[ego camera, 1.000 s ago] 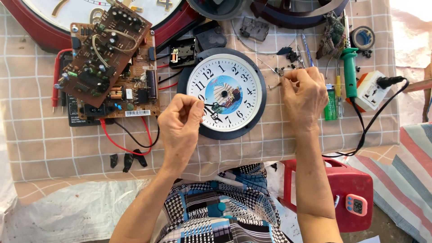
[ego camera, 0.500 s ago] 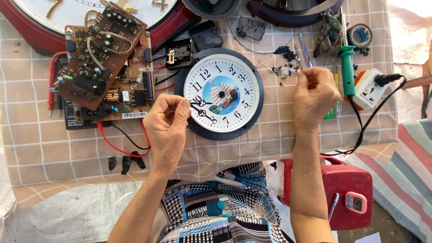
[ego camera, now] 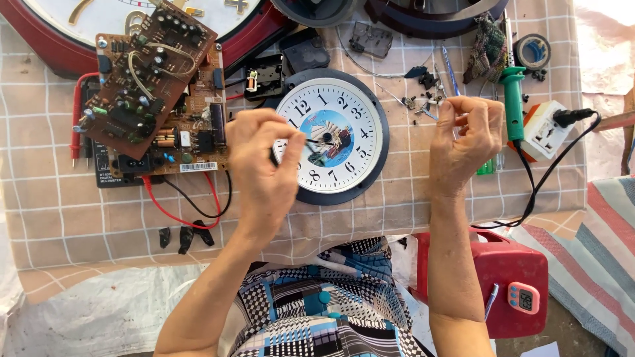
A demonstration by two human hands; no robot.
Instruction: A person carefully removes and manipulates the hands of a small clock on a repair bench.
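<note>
White-faced clock (ego camera: 329, 137) in a black rim, flat on the checked cloth (ego camera: 79, 225) at frame centre. Left hand (ego camera: 264, 168) just left of it, overlapping the rim's left edge, fingers curled with thumb and forefinger pinched near the black clock hands (ego camera: 316, 142) at the dial's middle; whether the tips actually grip a hand, or merely touch, cannot tell. Clock hands' long axis roughly level, pointing left toward that pinch. Right hand (ego camera: 466, 142) right of the clock, apart from the rim, fingertips drawn together at the top as if around something tiny; nothing clearly seen between them, so cannot tell. Left hand plainly the nearer to the dial centre, with the centre lying to its right and slightly up.

Upper left of frame: brown circuit board (ego camera: 149, 79) tilted over a second board, red wire (ego camera: 185, 215) looping below, part of a big red-rimmed clock (ego camera: 59, 56) behind. Above the white clock: black movement box (ego camera: 264, 76). Upper right: scattered small parts (ego camera: 423, 99), green-handled soldering iron (ego camera: 512, 99) upright in the frame just beside the right hand, white socket block (ego camera: 542, 129) with black cord (ego camera: 529, 198) running down. Lower right: red stool (ego camera: 509, 277) with a small pink timer (ego camera: 522, 297). Bottom centre: patterned clothing (ego camera: 331, 304).
</note>
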